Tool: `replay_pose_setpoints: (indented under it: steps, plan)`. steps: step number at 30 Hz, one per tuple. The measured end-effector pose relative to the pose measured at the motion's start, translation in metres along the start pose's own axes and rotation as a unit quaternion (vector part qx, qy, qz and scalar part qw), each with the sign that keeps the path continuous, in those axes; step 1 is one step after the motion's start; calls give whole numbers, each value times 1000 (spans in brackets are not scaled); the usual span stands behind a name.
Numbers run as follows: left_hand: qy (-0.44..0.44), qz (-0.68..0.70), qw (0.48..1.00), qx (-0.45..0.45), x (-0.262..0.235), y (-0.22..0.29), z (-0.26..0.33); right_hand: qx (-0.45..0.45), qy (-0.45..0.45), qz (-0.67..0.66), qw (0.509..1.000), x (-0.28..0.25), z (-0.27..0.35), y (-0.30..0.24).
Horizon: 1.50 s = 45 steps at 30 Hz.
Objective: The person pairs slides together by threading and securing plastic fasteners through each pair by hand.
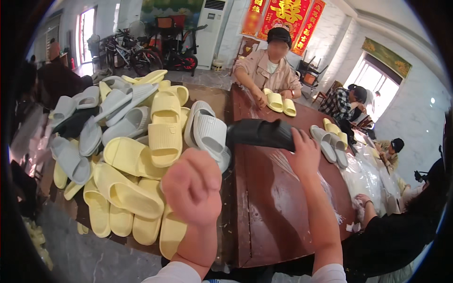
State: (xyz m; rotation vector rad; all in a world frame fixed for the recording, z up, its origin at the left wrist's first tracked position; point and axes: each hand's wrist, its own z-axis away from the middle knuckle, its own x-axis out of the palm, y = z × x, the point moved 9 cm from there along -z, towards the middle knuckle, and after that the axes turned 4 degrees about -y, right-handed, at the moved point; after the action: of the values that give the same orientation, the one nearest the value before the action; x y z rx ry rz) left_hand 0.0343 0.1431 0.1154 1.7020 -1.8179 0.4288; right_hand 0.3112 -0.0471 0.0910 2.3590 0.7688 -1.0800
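- Left hand (192, 186) nearest, raised in a closed fist over the pile's edge; whether it grips anything, cannot tell.
- Right hand (304, 152) clasps the black foam slide sandal (261, 134), held above the dark red wooden table (278, 207), beside the heap.
- Heap of pale yellow and grey foam slide sandals (137, 151) large and loose; sorting looks early.
- Farther: a seated person's paired yellow sandals (281, 102); grey pair (330, 144) on clear plastic sheeting (368, 177).

Black slipper (260, 133) partly hidden; left fist's (192, 187) contents unseen.
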Motion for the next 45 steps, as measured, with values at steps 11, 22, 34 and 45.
replay_pose_setpoints:
  steps: [11, 22, 34, 45]
  plan:
    - [-112, -363, 843, -381, -27, -173, 37, -5, 156, 47, 987, -189, 163, 31]
    - [-304, -278, 777, -477, -55, -205, 68, 90, 227, 62, 968, -229, 237, 87]
    - [-477, -135, 742, -452, 48, -213, 126, -97, 84, -20, 992, -151, 234, 19]
    - [-382, -374, 809, -244, 37, -160, 53, 126, -58, -206, 969, -79, 221, 2]
